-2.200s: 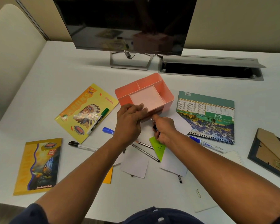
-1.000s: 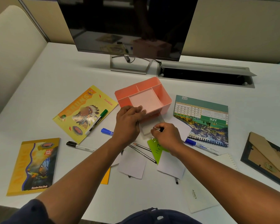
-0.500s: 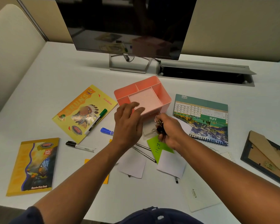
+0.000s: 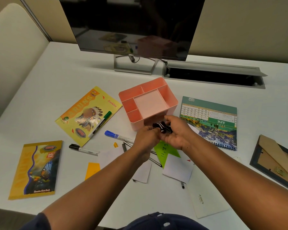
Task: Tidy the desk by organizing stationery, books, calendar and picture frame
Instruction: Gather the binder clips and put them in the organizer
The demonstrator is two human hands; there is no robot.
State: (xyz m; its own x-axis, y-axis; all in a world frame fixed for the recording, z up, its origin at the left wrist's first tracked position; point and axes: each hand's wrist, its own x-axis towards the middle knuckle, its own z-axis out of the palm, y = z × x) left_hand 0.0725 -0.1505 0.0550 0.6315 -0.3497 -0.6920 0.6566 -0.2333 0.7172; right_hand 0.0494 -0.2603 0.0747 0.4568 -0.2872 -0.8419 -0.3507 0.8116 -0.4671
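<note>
White counter stays cluttered; left hand, off the pink plastic organiser now, joins right hand, cupping black binder clips, probably headed organiser-ward

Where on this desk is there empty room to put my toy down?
Bare desk lies left of the monitor stand, behind the yellow book, and between the calendar and the cable tray. Around the hands, pens and papers crowd everything.
</note>
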